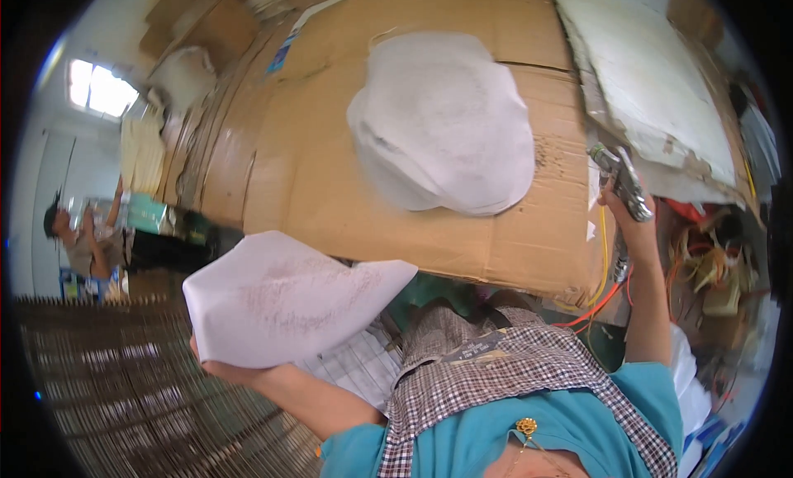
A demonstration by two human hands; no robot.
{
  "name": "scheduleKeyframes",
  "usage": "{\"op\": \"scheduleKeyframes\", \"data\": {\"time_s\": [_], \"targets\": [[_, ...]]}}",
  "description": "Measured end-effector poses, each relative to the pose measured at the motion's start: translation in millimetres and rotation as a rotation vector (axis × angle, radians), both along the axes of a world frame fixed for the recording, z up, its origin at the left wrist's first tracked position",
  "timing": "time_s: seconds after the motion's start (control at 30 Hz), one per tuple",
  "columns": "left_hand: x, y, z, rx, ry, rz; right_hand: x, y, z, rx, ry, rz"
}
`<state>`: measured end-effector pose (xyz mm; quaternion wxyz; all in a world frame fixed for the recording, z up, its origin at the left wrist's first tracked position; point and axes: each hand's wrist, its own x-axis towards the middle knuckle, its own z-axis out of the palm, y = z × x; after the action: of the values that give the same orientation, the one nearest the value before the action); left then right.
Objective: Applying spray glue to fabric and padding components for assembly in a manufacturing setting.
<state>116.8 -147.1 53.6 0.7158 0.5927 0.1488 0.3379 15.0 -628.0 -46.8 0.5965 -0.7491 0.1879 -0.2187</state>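
My left hand (221,371) holds a limp white cut sheet (289,300) by its outer edge, left of the table's near edge. Brownish specks spread over the middle of this sheet, and it covers most of my fingers. At the right edge of the table, my right hand (632,212) grips a silver metal spray gun (629,185). A pile of similar white sheets (450,119) lies on the cardboard-covered table (306,181), its layers unevenly overlapped.
A slatted rack (124,379) stands at lower left. Yellow and orange hoses (599,300) hang by the table's right corner. White padded sheeting (661,82) covers a surface at far right. Another person (91,239) works at far left.
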Motion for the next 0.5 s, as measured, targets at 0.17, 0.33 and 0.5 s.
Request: {"op": "scheduleKeyframes", "data": {"time_s": [0.17,0.33,0.5], "targets": [[-14.8,17.7,-2.5,-0.322,-0.101,-0.022,61.9,17.0,-61.6,-1.053,0.003,0.028],[-99.6,82.4,-7.5,-0.167,-0.207,-0.231,54.4,191.1,-104.1,0.144,0.66,0.825],[-139.4,66.5,-17.0,-0.623,-0.222,0.015,64.4,273.5,-139.1,1.356,0.895,0.684]]}}
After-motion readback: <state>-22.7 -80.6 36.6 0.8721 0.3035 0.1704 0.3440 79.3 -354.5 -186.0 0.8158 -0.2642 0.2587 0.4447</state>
